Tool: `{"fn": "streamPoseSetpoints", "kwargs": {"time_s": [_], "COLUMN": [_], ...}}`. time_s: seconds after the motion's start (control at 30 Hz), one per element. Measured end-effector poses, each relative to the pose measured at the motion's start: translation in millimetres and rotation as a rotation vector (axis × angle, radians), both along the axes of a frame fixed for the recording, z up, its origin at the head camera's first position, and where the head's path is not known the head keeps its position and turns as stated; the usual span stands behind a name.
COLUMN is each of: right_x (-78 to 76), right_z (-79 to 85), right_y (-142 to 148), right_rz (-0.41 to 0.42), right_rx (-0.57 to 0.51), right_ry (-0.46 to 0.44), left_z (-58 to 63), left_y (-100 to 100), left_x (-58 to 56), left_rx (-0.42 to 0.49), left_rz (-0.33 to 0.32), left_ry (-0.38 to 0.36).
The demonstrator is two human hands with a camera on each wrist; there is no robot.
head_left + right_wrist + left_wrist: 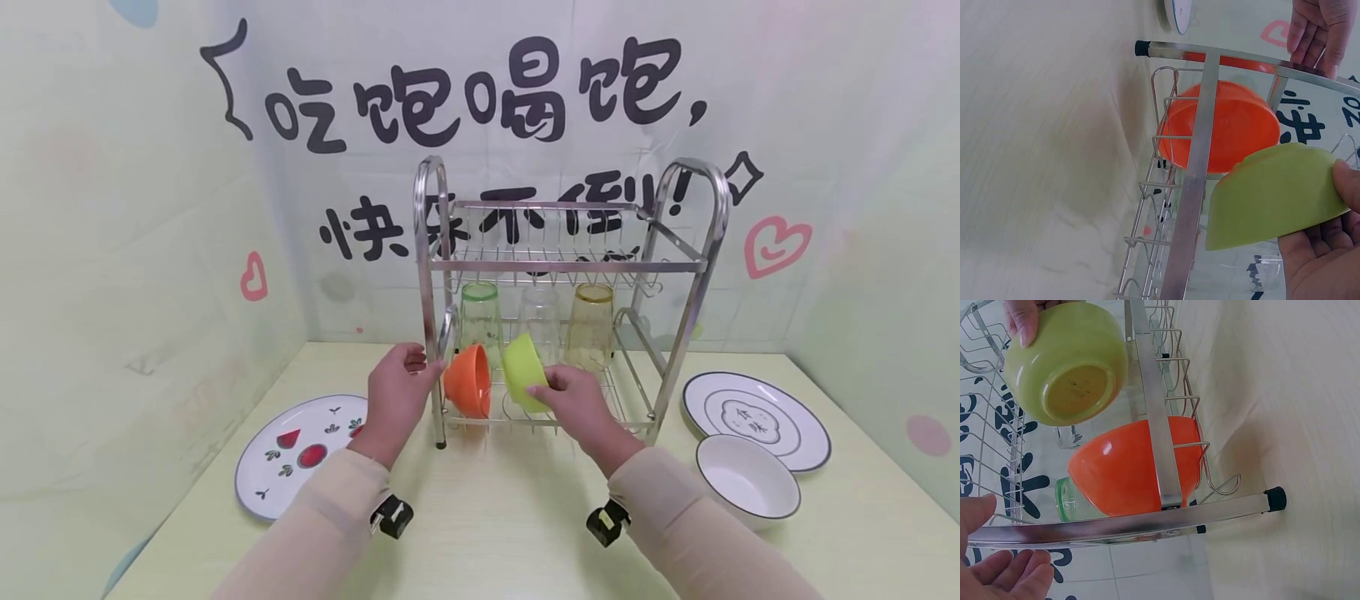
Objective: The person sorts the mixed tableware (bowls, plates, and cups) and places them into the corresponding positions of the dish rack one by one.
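Observation:
My right hand (581, 406) pinches the rim of a yellow-green bowl (525, 373), thumb on one side and fingers on the other. The bowl is tilted on its side within the front of the metal dish rack (567, 267). Left of it, an orange bowl (467, 382) stands on edge in the lower tier, behind the front rail in the left wrist view. My left hand (403, 396) is at the rack's left post, with thumb and loosely bent fingers (1013, 574) on either side of it; whether they touch it I cannot tell.
Green (480, 317), clear (538, 321) and amber (590, 329) glasses stand upside down behind the bowls. A fruit-patterned plate (258, 475) lies left. On the right are a dark-rimmed plate (813, 429) and a white bowl (750, 479) overlapping it in view.

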State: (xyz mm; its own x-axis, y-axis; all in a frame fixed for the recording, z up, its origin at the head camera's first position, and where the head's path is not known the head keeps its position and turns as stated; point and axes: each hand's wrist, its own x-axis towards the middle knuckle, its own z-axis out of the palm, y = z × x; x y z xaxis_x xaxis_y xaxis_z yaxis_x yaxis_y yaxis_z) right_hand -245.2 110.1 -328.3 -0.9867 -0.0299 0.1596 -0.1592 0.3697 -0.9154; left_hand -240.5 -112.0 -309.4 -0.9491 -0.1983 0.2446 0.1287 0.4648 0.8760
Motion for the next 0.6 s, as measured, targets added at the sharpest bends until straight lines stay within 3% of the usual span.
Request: {"fn": "streamPoseSetpoints", "kwargs": {"time_s": [0.2,0.6], "right_x": [-7.2,-16.8], "right_z": [-3.7,-6.8], "right_y": [-9,-18], "right_rz": [-0.009,-0.03], "right_rx": [-0.099,-0.156], "right_ry": [-0.056,-0.137], "left_z": [3.8,15.8], "left_y": [3,7], "left_x": [-4.5,-11.0], "left_rx": [0.008,0.043], "left_rz": [-0.011,-0.029], "left_ry": [0.021,0.036]}}
